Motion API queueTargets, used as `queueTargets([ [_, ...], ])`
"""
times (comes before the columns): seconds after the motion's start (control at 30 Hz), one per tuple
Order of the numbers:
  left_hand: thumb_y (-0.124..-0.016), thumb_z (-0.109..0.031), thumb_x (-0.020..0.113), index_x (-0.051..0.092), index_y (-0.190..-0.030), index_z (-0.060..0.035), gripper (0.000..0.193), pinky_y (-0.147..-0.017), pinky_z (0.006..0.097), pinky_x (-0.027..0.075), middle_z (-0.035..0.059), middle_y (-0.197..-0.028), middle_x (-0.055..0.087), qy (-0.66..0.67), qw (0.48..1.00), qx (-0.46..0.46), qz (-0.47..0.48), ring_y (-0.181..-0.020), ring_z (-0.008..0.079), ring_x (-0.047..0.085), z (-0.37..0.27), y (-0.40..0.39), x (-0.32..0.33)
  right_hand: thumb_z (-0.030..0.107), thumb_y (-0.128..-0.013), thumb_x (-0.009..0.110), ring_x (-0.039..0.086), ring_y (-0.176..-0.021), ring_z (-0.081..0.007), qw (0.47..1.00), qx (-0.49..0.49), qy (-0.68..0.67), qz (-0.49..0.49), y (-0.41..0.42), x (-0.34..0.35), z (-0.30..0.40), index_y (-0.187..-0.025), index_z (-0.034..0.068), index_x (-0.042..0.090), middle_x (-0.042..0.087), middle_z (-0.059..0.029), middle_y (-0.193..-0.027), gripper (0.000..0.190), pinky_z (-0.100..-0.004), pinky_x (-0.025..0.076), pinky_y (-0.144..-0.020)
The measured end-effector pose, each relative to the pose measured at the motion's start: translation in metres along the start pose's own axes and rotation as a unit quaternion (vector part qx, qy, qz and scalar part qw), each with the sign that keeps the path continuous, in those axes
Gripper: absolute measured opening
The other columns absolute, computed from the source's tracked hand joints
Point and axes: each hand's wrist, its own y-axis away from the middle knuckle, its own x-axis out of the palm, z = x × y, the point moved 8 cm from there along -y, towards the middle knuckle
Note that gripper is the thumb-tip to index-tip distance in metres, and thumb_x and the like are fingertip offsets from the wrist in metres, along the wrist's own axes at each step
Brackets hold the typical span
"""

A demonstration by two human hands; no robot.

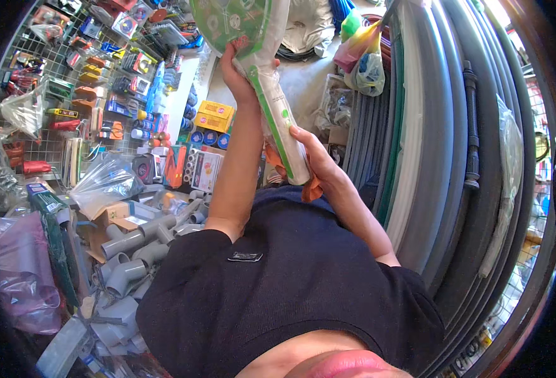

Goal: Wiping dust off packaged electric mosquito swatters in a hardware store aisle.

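Observation:
A white and green electric mosquito swatter [283,125], in clear plastic wrap with a green printed card over its head, is held up before my chest. My left hand [238,78] grips it at the neck, just below the head. Lower down, my right hand [317,153] holds the handle, its thumb along the side near a green button. An orange cloth [312,190] shows below my right hand, bunched against the handle's end. Most of my right fingers are hidden behind the handle. The top of the swatter's head is cut off by the picture's edge.
Grey plastic pipe fittings [126,276] lie heaped on my left. Packaged hardware hangs from a wire grid rack [60,99] above them. Long grey pipes [429,118] stand on my right, with a knotted plastic bag [367,71] beside them. Yellow boxes [214,115] are stacked ahead.

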Motion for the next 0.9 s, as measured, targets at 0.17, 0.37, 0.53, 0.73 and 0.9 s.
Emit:
queueTargets([
  [0.17,-0.104,-0.043,0.045,0.057,-0.123,-0.012,0.039,-0.053,0.0388,0.059,0.0175,-0.11,0.072,0.005,1.0,0.006,0.002,-0.076,0.031,0.073,-0.006,0.007,0.02,0.053,-0.108,0.048,0.067,-0.067,-0.0157,0.992,-0.098,0.079,-0.018,0.008,0.001,0.019,-0.126,-0.001,0.059,0.068,-0.01,-0.092,0.058,-0.0297,0.055,-0.059],
  [0.37,-0.106,-0.037,0.044,0.057,-0.126,-0.0091,0.038,-0.063,0.0439,0.062,0.0187,-0.12,0.069,-0.011,0.997,0.017,0.072,-0.1,0.0328,0.073,-0.013,0.012,0.031,0.049,-0.111,0.046,0.067,-0.07,-0.0139,0.99,-0.121,0.072,-0.011,0.011,0.005,0.022,-0.122,-0.001,0.061,0.068,-0.008,-0.09,0.054,-0.0282,0.055,-0.061],
  [0.53,-0.105,-0.039,0.046,0.058,-0.127,-0.0062,0.041,-0.061,0.0439,0.063,0.0188,-0.118,0.07,0.011,0.997,0.013,0.08,-0.099,0.0343,0.075,-0.012,0.018,0.045,0.056,-0.109,0.041,0.066,-0.07,-0.0166,0.996,-0.055,0.049,-0.058,0.011,0.003,0.019,-0.117,-0.002,0.063,0.067,-0.0099,-0.083,0.062,-0.0301,0.054,-0.063],
  [0.73,-0.103,-0.041,0.05,0.058,-0.129,-0.0032,0.047,-0.059,0.0445,0.064,0.0157,-0.113,0.07,-0.087,0.995,0.032,0.049,-0.088,0.0313,0.074,-0.009,0.022,0.047,0.065,-0.101,0.035,0.063,-0.068,-0.0229,0.999,-0.018,0.03,0.014,0.009,0.014,0.025,-0.114,-0.004,0.064,0.066,-0.0147,-0.08,0.076,-0.0349,0.05,-0.066],
  [0.9,-0.103,-0.031,0.061,0.061,-0.128,0.0001,0.04,-0.08,0.04,0.06,0.0102,-0.119,0.066,-0.052,0.996,0.039,0.06,-0.101,0.0225,0.068,0.006,0.015,0.032,0.067,-0.098,0.041,0.066,-0.072,-0.0237,0.998,0.015,-0.015,-0.064,0.011,0.0,0.019,-0.13,-0.005,0.058,0.069,-0.0161,-0.093,0.081,-0.0344,0.053,-0.067],
])
